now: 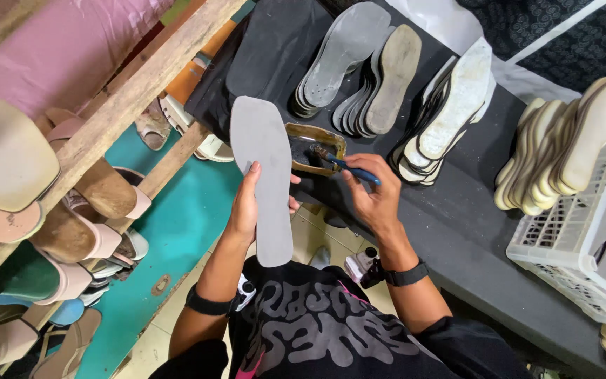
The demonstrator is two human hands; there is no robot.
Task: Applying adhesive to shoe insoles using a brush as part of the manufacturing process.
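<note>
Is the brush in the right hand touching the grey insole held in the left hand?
Apart. The head view shows the brush tip in the glue tin, clear of the grey insole.

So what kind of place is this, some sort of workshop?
Most likely a small shoe-making workshop. Stacks of cut insoles cover the dark workbench, finished sandals fill a wooden rack, and the left hand holds a grey insole beside a glue tin.

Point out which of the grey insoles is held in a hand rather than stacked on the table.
The long grey insole in the left hand, held off the table's edge. The other insoles lie fanned in stacks on the black table.
</note>
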